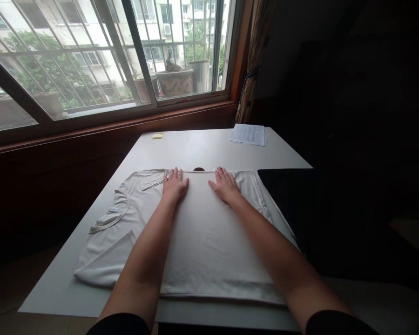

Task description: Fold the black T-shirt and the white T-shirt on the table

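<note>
A white T-shirt lies spread flat on its side across the table, its neckline with a small label pointing left and its hem toward the right. My left hand rests palm down on the shirt's far edge, beside the upper sleeve, fingers spread. Farther right along that same edge, my right hand presses flat with its fingers stretched out. Both forearms reach over the shirt and cover parts of it. The lower sleeve lies folded over the body near the left forearm.
The white table carries a stack of printed papers and a yellow sticky note at its far end. A dark round spot shows just past the shirt. Black cloth-like material covers the right side. A barred window stands behind.
</note>
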A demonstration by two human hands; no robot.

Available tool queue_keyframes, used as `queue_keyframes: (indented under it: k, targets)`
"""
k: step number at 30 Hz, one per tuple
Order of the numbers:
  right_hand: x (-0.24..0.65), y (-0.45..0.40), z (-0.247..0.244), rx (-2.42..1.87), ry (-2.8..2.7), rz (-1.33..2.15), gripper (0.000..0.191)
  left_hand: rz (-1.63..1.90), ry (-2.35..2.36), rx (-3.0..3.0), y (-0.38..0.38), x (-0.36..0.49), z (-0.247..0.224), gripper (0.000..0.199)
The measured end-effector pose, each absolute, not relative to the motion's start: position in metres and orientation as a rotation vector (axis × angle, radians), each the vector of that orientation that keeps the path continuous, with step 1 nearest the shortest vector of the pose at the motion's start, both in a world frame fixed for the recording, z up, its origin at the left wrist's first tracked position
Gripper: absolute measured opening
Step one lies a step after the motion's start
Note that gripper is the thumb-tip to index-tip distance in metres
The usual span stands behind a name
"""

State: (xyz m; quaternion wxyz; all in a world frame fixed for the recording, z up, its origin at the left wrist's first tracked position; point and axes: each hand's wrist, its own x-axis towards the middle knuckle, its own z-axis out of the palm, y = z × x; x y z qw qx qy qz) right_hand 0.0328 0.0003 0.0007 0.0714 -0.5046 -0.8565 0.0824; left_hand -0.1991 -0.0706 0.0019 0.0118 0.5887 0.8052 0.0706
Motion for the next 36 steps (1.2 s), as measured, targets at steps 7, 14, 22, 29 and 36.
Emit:
queue_keyframes:
  k: [7, 14, 22, 29, 36]
  targets:
    - [0.072, 0.017, -0.006, -1.721, -2.461, 0.192, 0.08, 0.216, 2.534, 1.82, -0.07, -0.199, 0.002, 0.076]
    - [0.102, 0.034, -0.007, -1.896, -2.35, 0.145, 0.085, 0.197, 2.554, 1.798, -0.069, -0.199, 0.003, 0.077]
    - [0.111, 0.041, -0.011, -1.948, -2.327, 0.107, 0.085, 0.177, 2.564, 1.773, -0.068, -0.198, 0.005, 0.076]
    - [0.11, 0.042, -0.012, -1.956, -2.337, 0.095, 0.085, 0.192, 2.558, 1.778, -0.069, -0.199, 0.004, 0.076]
    - [0.11, 0.042, -0.012, -1.967, -2.343, 0.09, 0.085, 0.239, 2.568, 1.794, -0.071, -0.196, 0.004, 0.072]
